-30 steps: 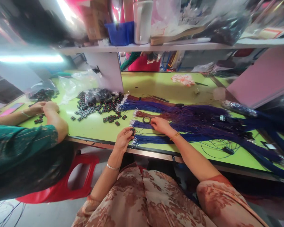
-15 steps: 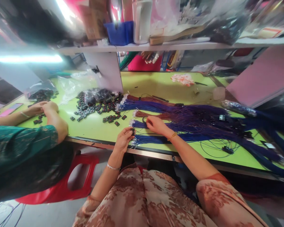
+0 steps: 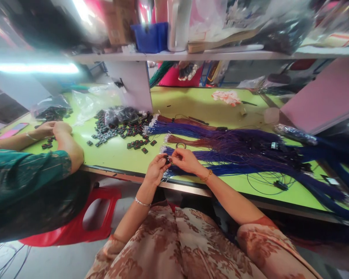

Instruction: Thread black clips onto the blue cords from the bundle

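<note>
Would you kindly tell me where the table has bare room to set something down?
The green tabletop has a bare patch between the co-worker's arm and the left hand, in front of the loose black parts. Another, mostly bare, lies behind the wire bundles, between the upright panel and crumpled pale item. Around the right hand, wire bundles crowd in.

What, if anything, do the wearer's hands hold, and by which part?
Left hand: small black piece, by its left side. Right hand: close beside it, hold unclear.
</note>
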The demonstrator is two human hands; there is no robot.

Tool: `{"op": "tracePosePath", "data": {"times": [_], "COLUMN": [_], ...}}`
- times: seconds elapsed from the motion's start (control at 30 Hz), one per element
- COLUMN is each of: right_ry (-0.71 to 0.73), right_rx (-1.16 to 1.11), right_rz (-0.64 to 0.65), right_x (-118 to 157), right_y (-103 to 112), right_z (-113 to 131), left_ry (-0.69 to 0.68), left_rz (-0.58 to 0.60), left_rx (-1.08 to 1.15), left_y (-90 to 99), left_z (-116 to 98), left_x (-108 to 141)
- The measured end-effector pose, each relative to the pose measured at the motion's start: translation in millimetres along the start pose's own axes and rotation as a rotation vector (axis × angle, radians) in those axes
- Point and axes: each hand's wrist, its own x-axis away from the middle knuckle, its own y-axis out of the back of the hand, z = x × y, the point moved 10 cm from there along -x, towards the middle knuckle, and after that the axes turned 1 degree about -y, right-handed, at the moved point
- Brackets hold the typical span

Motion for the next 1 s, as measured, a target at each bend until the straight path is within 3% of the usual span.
{"op": "tracePosePath", "data": {"times": [0.27,0.63,1.0], "right_ry": [0.061,0.273,0.262], "right_rx": [0.023,0.159,0.139], "right_rz": [-0.043,-0.028,-0.057], "right_x": [9,15,17], "right_y": [0,-3,-4], "right_z": [4,22,20], "left_ry": [0.035,0.049,0.035], "left_rz": [0.018,0.005,-0.011], "left_rx": [0.047,0.018,0.019], "left_y": [-0.4,6.7,6.9], "left_z": [8,12,11], "left_x": [-2,-5,-4]}}
